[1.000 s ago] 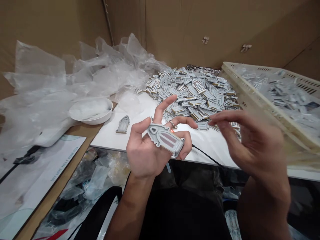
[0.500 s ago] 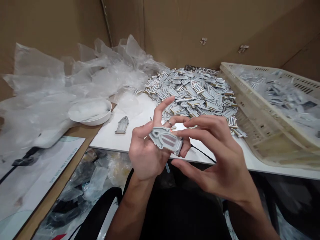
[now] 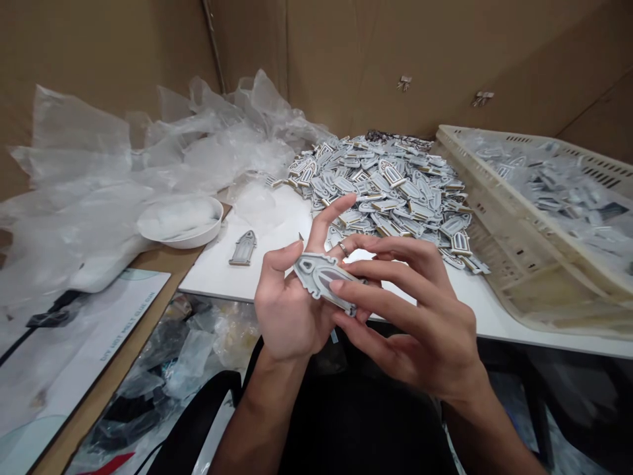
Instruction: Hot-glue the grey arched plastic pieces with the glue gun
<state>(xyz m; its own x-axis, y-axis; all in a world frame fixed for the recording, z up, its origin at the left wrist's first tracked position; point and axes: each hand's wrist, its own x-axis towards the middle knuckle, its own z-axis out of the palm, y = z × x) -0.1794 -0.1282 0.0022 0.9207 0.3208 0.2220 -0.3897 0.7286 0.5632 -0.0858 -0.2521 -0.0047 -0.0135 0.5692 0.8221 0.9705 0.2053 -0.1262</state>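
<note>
A grey arched window-shaped piece [image 3: 316,276] lies tilted across the fingers of my left hand [image 3: 289,313], whose thumb rests near its pointed end. My right hand [image 3: 415,316] reaches over from the right, its fingertips and thumb closed on the piece's lower end and partly covering it. Another such piece [image 3: 242,248] lies flat on the white table [image 3: 208,270], to the left of my hands. Beyond my hands rises a large pile of similar pieces [image 3: 376,178].
At right stands a cream plastic crate [image 3: 524,277] holding bagged pieces. Clear plastic bags [image 3: 198,145] heap up at the back left, beside a white bowl [image 3: 182,224]. A cardboard wall [image 3: 346,59] closes off the back.
My right hand has moved slightly left and closed in, so its fingers now touch and cover more of the piece. My left hand is nearly unmoved.
</note>
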